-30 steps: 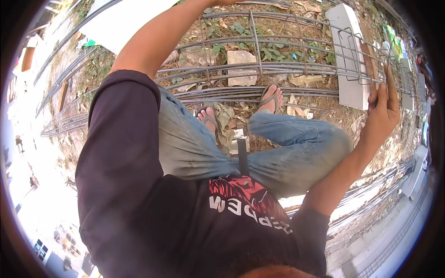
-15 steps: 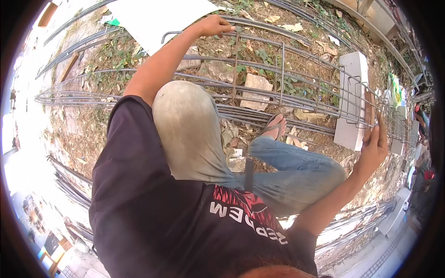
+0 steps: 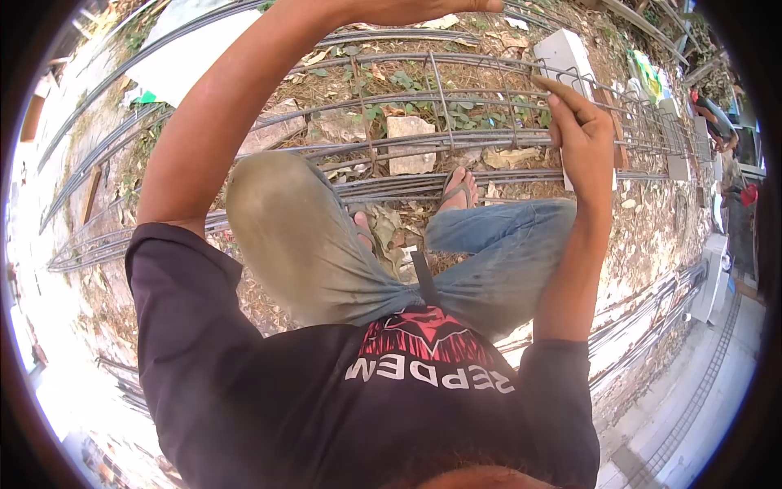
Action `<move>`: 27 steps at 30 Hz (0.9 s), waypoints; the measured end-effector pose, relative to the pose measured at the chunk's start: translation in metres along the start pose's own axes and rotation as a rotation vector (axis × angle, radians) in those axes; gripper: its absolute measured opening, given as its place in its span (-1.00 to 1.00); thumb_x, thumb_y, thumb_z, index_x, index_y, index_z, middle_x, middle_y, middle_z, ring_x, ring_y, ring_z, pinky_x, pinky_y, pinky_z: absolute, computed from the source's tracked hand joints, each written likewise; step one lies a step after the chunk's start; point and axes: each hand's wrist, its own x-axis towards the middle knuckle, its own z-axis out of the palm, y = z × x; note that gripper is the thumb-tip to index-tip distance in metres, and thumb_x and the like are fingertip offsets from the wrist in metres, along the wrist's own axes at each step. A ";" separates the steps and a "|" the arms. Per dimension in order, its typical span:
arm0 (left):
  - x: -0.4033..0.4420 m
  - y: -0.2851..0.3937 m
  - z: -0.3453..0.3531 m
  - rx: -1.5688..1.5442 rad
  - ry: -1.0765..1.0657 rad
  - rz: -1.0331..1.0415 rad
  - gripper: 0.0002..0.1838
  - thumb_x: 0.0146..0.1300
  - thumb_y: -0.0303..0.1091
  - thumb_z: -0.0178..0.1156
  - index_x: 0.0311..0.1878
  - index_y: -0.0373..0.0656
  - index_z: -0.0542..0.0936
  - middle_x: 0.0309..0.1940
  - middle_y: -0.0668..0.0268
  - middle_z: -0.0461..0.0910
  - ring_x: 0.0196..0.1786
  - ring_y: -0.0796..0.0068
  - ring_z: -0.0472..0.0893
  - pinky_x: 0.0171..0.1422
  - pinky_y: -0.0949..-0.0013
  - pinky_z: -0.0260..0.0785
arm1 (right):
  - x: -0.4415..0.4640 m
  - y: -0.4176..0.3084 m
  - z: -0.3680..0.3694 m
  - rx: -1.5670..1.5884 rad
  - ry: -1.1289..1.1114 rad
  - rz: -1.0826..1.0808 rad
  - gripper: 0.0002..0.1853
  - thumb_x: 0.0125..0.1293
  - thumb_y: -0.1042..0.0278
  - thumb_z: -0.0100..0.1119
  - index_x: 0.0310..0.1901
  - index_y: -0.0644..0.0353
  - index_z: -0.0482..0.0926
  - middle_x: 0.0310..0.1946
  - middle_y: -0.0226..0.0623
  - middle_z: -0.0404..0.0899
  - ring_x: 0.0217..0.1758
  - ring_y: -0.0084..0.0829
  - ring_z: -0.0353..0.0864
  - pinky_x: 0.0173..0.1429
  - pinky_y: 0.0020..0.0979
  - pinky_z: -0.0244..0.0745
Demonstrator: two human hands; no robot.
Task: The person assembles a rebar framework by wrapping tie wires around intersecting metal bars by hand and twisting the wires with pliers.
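Well apart, the two hands reach forward over a cage of steel bars (image 3: 439,94), which stretches across the ground in front of the sandalled feet (image 3: 458,194) and runs by a white block (image 3: 562,52). The left hand (image 3: 432,7) is at the top edge, its fingers pointing right; the frame cuts it off, so I cannot tell if it grips anything. The right hand (image 3: 583,134), fingers bent, is near the block and a brown wooden piece (image 3: 607,101); its hold is unclear too. A pale stone (image 3: 410,148) lies beneath the bars.
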 end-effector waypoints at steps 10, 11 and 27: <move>-0.034 0.048 -0.021 -0.593 0.083 -0.187 -0.75 0.57 -0.34 0.18 -0.15 -0.35 0.70 -0.36 0.36 0.69 -0.23 0.67 0.56 -0.10 0.44 0.44 | -0.019 0.004 -0.052 -0.028 0.014 -0.359 -0.72 0.53 0.32 0.18 0.13 0.19 0.76 -0.43 -0.46 0.65 -0.41 -0.64 0.49 -0.30 -0.50 0.38; -0.030 0.051 -0.019 -0.586 0.088 -0.196 -0.76 0.57 -0.35 0.19 -0.14 -0.35 0.70 -0.35 0.37 0.69 -0.23 0.67 0.56 -0.10 0.44 0.44 | -0.019 0.005 -0.050 -0.122 0.014 -0.446 -0.72 0.51 0.33 0.20 0.12 0.17 0.77 -0.39 -0.45 0.71 -0.40 -0.62 0.54 -0.30 -0.47 0.42; 0.030 -0.101 0.089 -0.805 -0.461 -0.422 -0.56 0.56 0.08 0.21 -0.10 -0.15 0.78 -0.55 0.62 0.42 -0.47 0.74 0.31 -0.39 0.44 0.16 | 0.112 0.001 0.006 -0.430 -0.213 -0.358 -0.81 0.42 0.30 0.30 -0.04 0.11 0.80 -0.44 -0.25 0.73 -0.36 -0.42 0.73 -0.18 -0.36 0.58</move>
